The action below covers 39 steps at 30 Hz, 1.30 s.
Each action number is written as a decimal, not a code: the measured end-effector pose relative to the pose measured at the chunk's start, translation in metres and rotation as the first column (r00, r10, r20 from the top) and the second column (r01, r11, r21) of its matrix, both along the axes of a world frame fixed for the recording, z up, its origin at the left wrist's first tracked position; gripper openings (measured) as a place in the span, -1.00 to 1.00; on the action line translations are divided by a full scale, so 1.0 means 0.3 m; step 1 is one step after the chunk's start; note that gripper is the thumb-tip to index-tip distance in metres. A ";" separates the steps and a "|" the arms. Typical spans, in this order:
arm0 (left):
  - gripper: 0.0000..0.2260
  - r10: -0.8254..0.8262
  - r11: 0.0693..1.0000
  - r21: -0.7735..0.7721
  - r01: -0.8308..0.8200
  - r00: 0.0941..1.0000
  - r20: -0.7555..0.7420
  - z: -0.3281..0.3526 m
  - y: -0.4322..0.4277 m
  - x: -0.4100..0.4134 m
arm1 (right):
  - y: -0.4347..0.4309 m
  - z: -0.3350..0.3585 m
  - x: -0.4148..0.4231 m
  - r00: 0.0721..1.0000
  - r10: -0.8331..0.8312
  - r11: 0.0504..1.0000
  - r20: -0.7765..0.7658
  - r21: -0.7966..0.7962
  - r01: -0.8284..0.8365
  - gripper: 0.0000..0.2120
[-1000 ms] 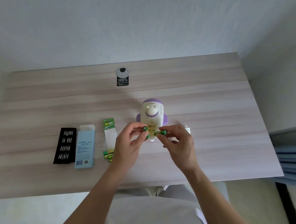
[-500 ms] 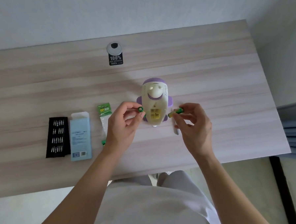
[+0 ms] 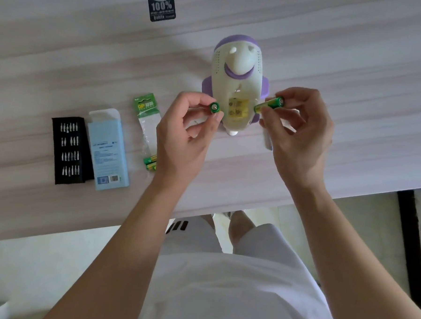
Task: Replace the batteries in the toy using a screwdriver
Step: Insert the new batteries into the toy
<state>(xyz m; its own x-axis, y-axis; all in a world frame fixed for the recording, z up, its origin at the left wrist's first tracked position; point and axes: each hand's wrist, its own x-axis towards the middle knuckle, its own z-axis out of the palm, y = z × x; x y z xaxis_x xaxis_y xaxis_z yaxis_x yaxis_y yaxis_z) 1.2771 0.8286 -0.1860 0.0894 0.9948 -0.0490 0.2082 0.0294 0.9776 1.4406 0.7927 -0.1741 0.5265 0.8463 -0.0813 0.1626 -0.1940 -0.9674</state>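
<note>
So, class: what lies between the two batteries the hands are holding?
The toy, its open battery slot between the left battery and right battery, in the head view.

Soft, even daylight fills the scene, a little dim and bluish. The wooden table (image 3: 332, 56) shows no glare, only faint shadows under the left hand (image 3: 183, 138) and right hand (image 3: 301, 137). Focus is slightly soft throughout. Wide-angle distortion bends the table's near edge and stretches the forearms.
</note>
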 end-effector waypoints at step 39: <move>-0.87 -0.084 0.996 0.008 0.085 0.994 -0.069 0.021 0.019 0.000 | -0.017 0.008 0.000 0.999 0.042 0.999 0.020 -0.027 -0.042 -0.75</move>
<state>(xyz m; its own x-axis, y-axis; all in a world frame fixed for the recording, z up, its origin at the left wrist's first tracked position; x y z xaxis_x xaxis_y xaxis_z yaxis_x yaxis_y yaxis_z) 1.2771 0.8344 -0.1798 0.1700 0.9843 -0.0466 0.2757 -0.0021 0.9612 1.4408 0.7875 -0.1716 0.4921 0.8655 -0.0934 0.1908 -0.2120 -0.9585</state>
